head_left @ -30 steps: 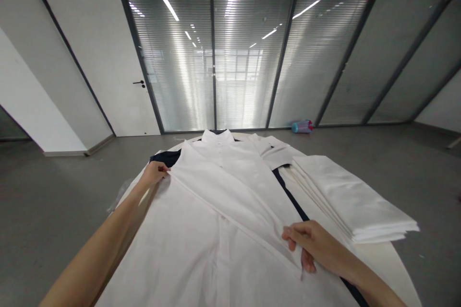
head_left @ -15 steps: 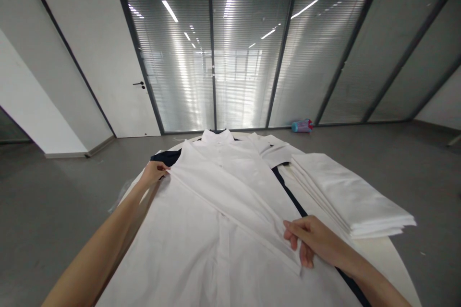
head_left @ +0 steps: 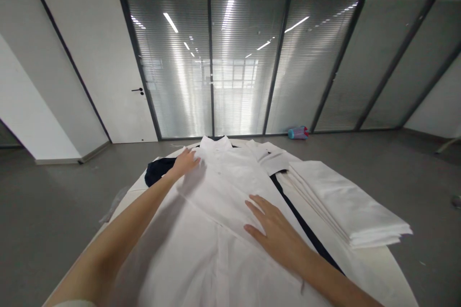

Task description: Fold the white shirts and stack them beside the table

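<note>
A white shirt (head_left: 216, 201) lies front up, its collar at the far end and one long sleeve folded diagonally across the chest. My left hand (head_left: 185, 162) is at the shirt's left shoulder, fingers stretched out and nothing held. Over the middle of the folded sleeve, my right hand (head_left: 275, 232) is spread with its fingers apart; I cannot tell whether it presses the cloth. Dark navy fabric (head_left: 158, 170) shows from under the shirt on the left and along its right side.
The round white table (head_left: 392, 268) carries a stack of folded white cloth (head_left: 345, 201) on the right. Clear plastic (head_left: 114, 205) hangs at the left edge. On the grey floor by the glass partition lies a blue and red bundle (head_left: 297, 133).
Both hands have released the sleeve, which now lies across the shirt. My left hand moved up toward the collar; my right hand moved inward to the left and opened.
</note>
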Tool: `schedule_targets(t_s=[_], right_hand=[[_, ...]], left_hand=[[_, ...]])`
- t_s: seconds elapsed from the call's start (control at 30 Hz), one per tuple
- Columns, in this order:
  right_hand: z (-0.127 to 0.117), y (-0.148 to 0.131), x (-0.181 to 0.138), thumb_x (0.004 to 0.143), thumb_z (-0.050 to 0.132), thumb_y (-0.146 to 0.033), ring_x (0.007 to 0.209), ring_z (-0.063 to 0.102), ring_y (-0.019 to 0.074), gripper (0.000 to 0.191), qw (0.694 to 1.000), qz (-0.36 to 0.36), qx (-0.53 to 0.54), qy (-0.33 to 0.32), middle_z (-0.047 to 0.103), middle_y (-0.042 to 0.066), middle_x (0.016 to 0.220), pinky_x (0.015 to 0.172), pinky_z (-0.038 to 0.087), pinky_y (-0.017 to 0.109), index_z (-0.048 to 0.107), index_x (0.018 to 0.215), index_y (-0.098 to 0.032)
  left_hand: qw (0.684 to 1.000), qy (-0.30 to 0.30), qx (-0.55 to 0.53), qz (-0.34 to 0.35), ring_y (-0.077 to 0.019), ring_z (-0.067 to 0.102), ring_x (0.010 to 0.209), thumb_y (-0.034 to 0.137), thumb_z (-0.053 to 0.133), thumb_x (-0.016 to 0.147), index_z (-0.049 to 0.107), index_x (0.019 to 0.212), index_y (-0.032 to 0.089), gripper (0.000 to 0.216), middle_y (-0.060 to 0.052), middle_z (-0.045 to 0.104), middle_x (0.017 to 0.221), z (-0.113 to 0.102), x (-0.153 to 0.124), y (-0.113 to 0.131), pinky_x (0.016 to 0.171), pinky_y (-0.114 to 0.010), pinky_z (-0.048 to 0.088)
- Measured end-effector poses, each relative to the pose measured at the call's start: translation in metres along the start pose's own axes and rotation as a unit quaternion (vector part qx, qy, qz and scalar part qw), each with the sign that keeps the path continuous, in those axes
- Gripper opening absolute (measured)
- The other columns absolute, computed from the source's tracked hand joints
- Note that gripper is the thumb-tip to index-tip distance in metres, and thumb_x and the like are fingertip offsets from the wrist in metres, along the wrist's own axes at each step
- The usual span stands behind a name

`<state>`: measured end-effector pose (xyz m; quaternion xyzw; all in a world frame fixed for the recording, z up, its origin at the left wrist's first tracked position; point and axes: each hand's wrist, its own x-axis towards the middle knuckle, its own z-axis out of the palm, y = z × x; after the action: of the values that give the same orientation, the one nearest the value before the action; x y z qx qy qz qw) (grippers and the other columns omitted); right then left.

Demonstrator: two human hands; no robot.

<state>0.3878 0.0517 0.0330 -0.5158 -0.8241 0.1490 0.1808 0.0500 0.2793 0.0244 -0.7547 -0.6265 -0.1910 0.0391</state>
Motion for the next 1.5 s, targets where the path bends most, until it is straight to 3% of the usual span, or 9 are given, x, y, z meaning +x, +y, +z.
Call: schedule_targets(t_s=[0.2,0.47,0.6,0.73,0.93,1.07,1.17,1.3,1.5], right_hand=[[0.029,0.008,0.001,0.100,0.034,-0.063,0.153,0.012,0.0320,0.073,0.996,-0.023,-0.050,-0.070,0.018,0.012,0.164,0.124,0.014,0.057,0.032,0.158,-0.018],[0.028,0.007,0.002,0.100,0.027,-0.066,0.153,0.007,0.0328,0.076,0.992,-0.024,-0.065,-0.103,0.010,0.012,0.165,0.125,0.009,0.057,0.028,0.159,-0.019],[0.028,0.006,0.002,0.099,0.028,-0.067,0.153,0.008,0.0322,0.075,0.993,-0.018,-0.066,-0.095,0.012,0.011,0.165,0.124,0.011,0.057,0.030,0.158,-0.021],[0.026,0.004,0.000,0.099,0.031,-0.066,0.152,0.016,0.0318,0.074,0.994,-0.010,-0.060,-0.095,0.020,0.011,0.164,0.124,0.014,0.056,0.038,0.155,-0.019],[-0.028,0.005,0.044,0.104,0.033,-0.045,0.123,0.061,0.0276,0.050,0.996,0.022,-0.087,-0.030,0.066,0.010,0.134,0.109,0.044,0.044,0.061,0.137,-0.019],[-0.098,0.037,0.114,0.102,0.038,-0.032,0.117,0.065,0.0292,0.039,0.972,0.132,-0.189,0.042,0.070,0.009,0.126,0.097,0.049,0.043,0.068,0.125,-0.025],[-0.131,0.078,0.158,0.101,0.039,-0.028,0.123,0.061,0.0317,0.039,0.926,0.291,-0.241,0.022,0.065,0.014,0.133,0.099,0.048,0.044,0.068,0.125,-0.023],[-0.136,0.134,0.182,0.091,0.053,-0.013,0.128,0.057,0.0354,0.042,0.890,0.388,-0.238,-0.001,0.058,0.024,0.138,0.102,0.046,0.049,0.064,0.131,-0.012],[-0.121,0.181,0.194,0.081,0.064,-0.011,0.127,0.057,0.0377,0.045,0.863,0.455,-0.220,-0.016,0.060,0.023,0.137,0.098,0.047,0.057,0.068,0.126,-0.018]], left_hand=[[0.995,-0.006,0.097,-0.021,-0.0379,0.025,0.150,0.057,0.044,0.096,0.042,0.148,0.005,0.073,-0.028,0.033,0.157,0.043,0.005,-0.016,0.118,-0.054,0.022],[0.985,-0.114,0.058,-0.114,-0.0413,0.026,0.148,0.074,0.029,0.091,0.027,0.156,0.003,0.096,-0.030,0.027,0.159,0.047,0.021,-0.043,0.117,-0.059,0.019],[0.983,-0.090,0.096,-0.129,-0.0420,0.024,0.149,0.068,0.033,0.094,0.031,0.155,0.006,0.087,-0.029,0.023,0.160,0.043,0.017,-0.029,0.116,-0.060,0.021],[0.992,0.015,0.117,-0.045,-0.0396,0.024,0.150,0.057,0.041,0.097,0.039,0.153,0.016,0.069,-0.021,0.029,0.161,0.035,-0.015,0.000,0.117,-0.059,0.022],[0.997,-0.014,0.070,0.004,-0.0350,0.031,0.148,0.058,0.038,0.099,0.047,0.147,0.028,0.058,-0.011,0.043,0.156,0.028,-0.072,0.012,0.117,-0.057,0.025],[0.996,-0.028,0.084,-0.013,-0.0349,0.037,0.143,0.054,0.034,0.101,0.053,0.142,0.024,0.054,-0.012,0.048,0.152,0.028,-0.082,0.005,0.116,-0.057,0.026],[0.995,-0.027,0.089,-0.022,-0.0335,0.039,0.142,0.053,0.034,0.102,0.052,0.142,0.024,0.053,-0.012,0.049,0.151,0.028,-0.082,0.005,0.116,-0.055,0.026],[0.996,-0.022,0.089,-0.019,-0.0333,0.039,0.141,0.052,0.036,0.101,0.052,0.142,0.024,0.052,-0.011,0.049,0.150,0.028,-0.081,0.007,0.115,-0.054,0.026],[0.996,-0.020,0.084,-0.020,-0.0337,0.040,0.141,0.050,0.040,0.099,0.054,0.140,0.023,0.050,-0.012,0.049,0.150,0.030,-0.080,0.006,0.114,-0.054,0.028]])
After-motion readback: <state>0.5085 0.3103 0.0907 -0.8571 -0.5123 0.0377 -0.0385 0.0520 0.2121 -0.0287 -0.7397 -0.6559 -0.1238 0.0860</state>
